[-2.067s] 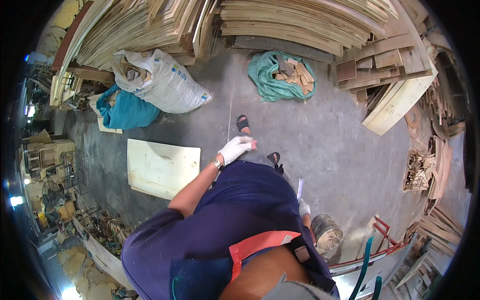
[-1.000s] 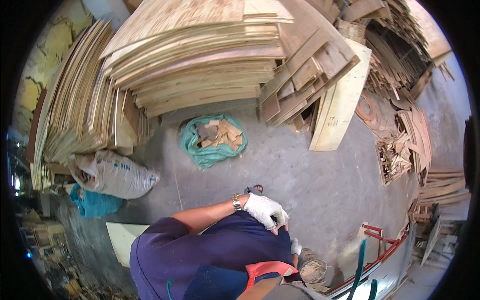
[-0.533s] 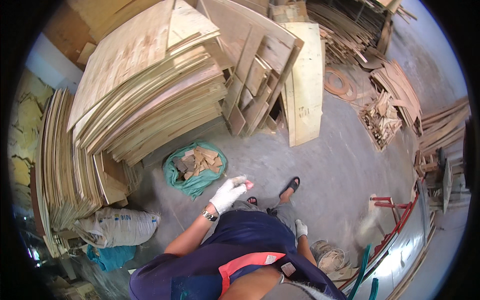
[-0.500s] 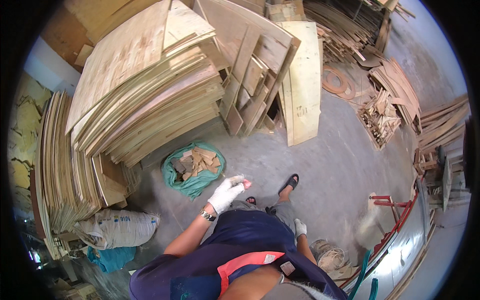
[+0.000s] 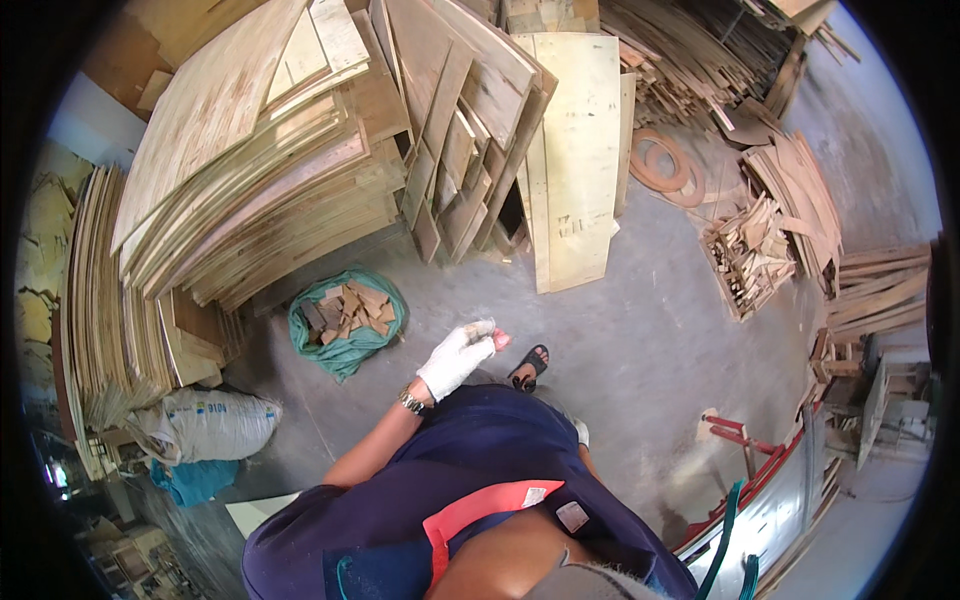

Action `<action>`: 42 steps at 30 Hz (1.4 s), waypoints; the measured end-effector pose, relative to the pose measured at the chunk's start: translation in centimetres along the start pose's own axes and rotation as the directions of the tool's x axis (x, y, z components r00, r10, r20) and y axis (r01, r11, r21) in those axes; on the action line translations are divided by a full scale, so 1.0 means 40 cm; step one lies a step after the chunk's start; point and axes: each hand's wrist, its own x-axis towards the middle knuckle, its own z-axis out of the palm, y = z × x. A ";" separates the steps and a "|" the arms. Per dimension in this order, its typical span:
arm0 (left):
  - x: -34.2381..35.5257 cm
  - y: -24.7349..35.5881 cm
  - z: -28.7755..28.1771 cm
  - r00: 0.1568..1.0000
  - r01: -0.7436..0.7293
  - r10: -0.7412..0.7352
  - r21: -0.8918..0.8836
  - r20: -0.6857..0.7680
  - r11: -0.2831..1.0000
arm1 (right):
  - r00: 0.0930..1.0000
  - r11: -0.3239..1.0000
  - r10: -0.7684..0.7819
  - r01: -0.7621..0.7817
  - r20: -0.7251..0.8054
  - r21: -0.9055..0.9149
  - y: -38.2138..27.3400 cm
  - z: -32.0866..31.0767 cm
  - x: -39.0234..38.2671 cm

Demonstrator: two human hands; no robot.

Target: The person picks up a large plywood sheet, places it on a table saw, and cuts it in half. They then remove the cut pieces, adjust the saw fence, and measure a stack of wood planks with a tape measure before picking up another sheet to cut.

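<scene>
My left hand (image 5: 460, 356), in a white knit glove with a metal watch at the wrist, is raised in front of my waist. Its fingers are closed, and a small pinkish-red thing (image 5: 501, 340) shows at their tips; its kind I cannot make out. At my right hip only a sliver of my right hand (image 5: 582, 432), also in a white glove, shows past my dark blue shirt; its fingers are hidden. Ahead and left of my left hand, apart from it, a green sack (image 5: 348, 363) stands rolled down around wood offcuts (image 5: 350, 316).
Plywood stacks (image 5: 290, 190) rise at the far left. A pale panel (image 5: 575, 170) and other boards lean beside them. Ahead right are a pile of wood scraps (image 5: 750, 250) and wooden rings (image 5: 660, 162). A white sack (image 5: 215, 425) lies left; a red metal frame (image 5: 750, 445) stands right.
I have stepped forward and turned slightly, so the sack and plywood have shifted left in view. My left hand still grips the pinkish-red thing; my right hand has gone further behind my body.
</scene>
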 end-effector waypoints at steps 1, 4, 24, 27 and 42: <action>0.024 0.017 0.032 1.000 0.012 -0.012 0.016 -0.023 1.000 | 0.998 0.999 0.020 -0.017 -0.052 0.043 0.002 -0.032 0.022; 0.080 0.065 0.115 1.000 0.005 -0.005 0.012 -0.003 1.000 | 0.977 0.932 0.031 0.048 -0.211 0.360 -0.010 -0.131 0.047; 0.514 0.075 0.198 0.986 -0.016 0.056 0.243 -0.160 0.970 | 0.768 0.683 -0.639 0.595 -0.050 0.424 -0.839 -0.678 -0.004; 0.608 0.103 0.176 0.999 0.042 -0.034 0.318 -0.031 0.947 | 0.610 0.599 -0.791 0.786 -0.040 0.154 -0.960 -0.755 -0.007; 0.787 0.203 0.162 0.928 0.069 -0.107 -0.118 -0.357 0.991 | 0.563 0.586 -0.793 0.809 0.233 0.037 -1.163 -0.976 0.168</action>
